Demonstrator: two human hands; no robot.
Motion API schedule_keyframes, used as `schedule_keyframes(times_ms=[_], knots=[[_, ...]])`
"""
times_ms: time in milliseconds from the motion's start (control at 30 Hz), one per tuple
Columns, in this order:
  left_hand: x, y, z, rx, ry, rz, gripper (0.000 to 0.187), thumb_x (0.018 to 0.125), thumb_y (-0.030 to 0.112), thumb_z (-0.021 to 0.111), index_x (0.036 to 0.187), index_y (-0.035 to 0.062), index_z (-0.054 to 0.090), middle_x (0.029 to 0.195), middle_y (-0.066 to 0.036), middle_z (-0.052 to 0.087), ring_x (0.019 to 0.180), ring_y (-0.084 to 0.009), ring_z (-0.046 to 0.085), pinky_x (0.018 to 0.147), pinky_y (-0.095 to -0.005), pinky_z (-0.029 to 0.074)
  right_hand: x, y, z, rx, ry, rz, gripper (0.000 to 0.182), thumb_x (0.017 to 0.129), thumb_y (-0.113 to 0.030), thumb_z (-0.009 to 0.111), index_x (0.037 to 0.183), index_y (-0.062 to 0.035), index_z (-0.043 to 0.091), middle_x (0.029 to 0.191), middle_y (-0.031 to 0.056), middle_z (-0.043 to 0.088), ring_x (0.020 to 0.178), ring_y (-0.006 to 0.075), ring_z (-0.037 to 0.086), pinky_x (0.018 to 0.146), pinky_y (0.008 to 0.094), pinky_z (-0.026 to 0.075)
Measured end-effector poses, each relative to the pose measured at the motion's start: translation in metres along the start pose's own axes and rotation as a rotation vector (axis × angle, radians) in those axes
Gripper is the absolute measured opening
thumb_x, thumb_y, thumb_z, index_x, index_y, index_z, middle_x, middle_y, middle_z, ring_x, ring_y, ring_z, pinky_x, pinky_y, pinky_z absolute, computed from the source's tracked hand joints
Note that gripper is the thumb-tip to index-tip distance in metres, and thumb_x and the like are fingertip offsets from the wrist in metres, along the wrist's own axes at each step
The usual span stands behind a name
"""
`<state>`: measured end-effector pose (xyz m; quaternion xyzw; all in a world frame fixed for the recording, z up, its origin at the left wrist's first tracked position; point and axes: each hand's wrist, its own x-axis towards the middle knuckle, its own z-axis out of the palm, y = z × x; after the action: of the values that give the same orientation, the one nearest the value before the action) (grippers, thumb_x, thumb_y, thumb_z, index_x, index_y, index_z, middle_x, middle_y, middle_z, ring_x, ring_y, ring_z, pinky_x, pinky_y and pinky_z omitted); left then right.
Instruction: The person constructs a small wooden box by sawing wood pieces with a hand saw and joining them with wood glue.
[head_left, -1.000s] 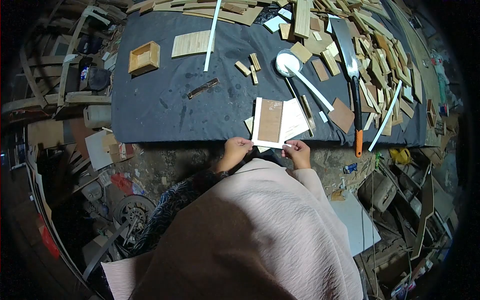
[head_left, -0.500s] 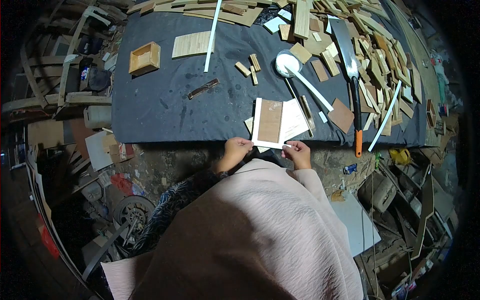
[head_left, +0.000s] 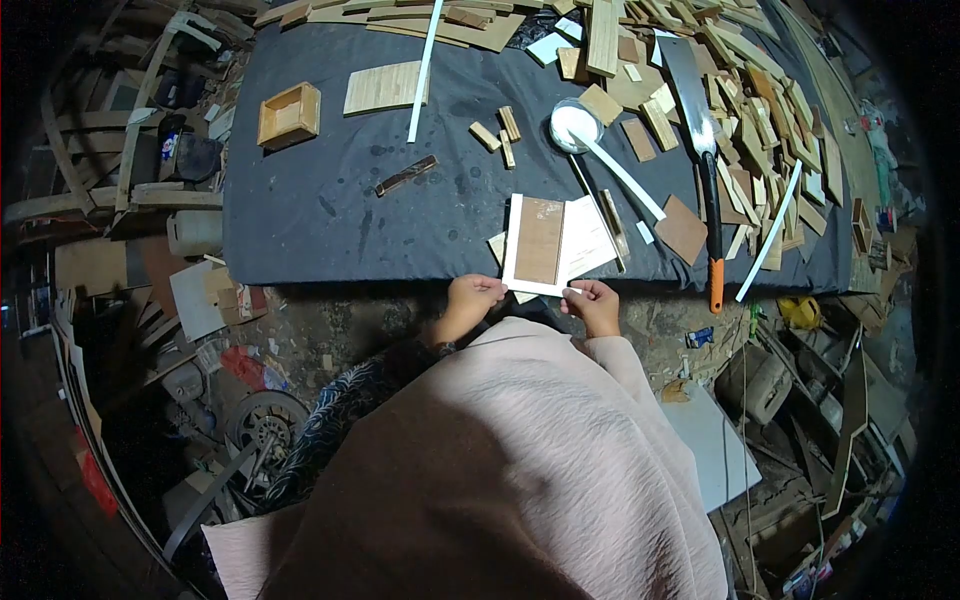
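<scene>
At the near edge of the cloth-covered table, a small brown wooden panel (head_left: 540, 240) has white strips along its left and near sides. The near white strip (head_left: 538, 290) lies between my two hands. My left hand (head_left: 474, 303) pinches its left end at the panel's corner. Thumb and fingers of my right hand (head_left: 597, 305) are closed on the strip's right end. Beneath the panel is a pale board (head_left: 592, 238), mostly covered by it. Beyond it stands a tub of white paste (head_left: 577, 126), with a long white strip (head_left: 630, 182) leaning from it.
A handsaw (head_left: 711, 190) with an orange-ended handle lies at right beside a heap of wood offcuts (head_left: 765, 130). Farther left are a small wooden box (head_left: 289, 117), a slatted panel (head_left: 383, 90) and a dark strip (head_left: 407, 176). Small wood blocks (head_left: 508, 125) lie mid-table.
The panel with its white strips has tilted or shifted very slightly, and my right hand has moved a touch to the left. Everything else stays as it was.
</scene>
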<state>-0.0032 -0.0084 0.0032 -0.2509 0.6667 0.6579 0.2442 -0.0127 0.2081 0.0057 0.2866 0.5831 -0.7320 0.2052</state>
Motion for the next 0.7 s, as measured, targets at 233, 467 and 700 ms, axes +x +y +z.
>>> schedule_keyframes(times_ms=[233, 467, 700], knots=[[0.0024, -0.0024, 0.0023, 0.016, 0.036, 0.013, 0.015, 0.073, 0.01, 0.062, 0.08, -0.003, 0.057, 0.074, -0.007, 0.06, 0.066, -0.0111, 0.057, 0.059, -0.0206, 0.045, 0.0022, 0.0031, -0.0024, -0.008, -0.011, -0.003, 0.017, 0.069, 0.003, 0.061, 0.084, 0.0041, 0.053, 0.067, 0.008, 0.058, 0.053, 0.0136, 0.057, 0.05, 0.0232, 0.05], [0.0034, -0.0021, 0.0028, -0.001, 0.038, -0.009, 0.015, 0.073, 0.01, 0.062, 0.08, -0.0022, 0.057, 0.074, -0.007, 0.06, 0.066, -0.0112, 0.057, 0.059, -0.0205, 0.045, -0.0004, -0.001, -0.0002, -0.005, -0.003, 0.011, 0.018, 0.069, 0.002, 0.062, 0.085, 0.0037, 0.053, 0.067, 0.0081, 0.058, 0.054, 0.0137, 0.058, 0.05, 0.0229, 0.05], [0.0029, -0.0015, 0.0036, 0.024, 0.037, -0.007, 0.014, 0.074, 0.01, 0.062, 0.079, -0.0016, 0.056, 0.074, -0.006, 0.06, 0.066, -0.0109, 0.056, 0.059, -0.0204, 0.045, 0.001, 0.0012, -0.0015, -0.02, 0.0, 0.005, 0.019, 0.069, 0.002, 0.062, 0.085, 0.0037, 0.053, 0.066, 0.0076, 0.058, 0.054, 0.0141, 0.058, 0.05, 0.0236, 0.05]])
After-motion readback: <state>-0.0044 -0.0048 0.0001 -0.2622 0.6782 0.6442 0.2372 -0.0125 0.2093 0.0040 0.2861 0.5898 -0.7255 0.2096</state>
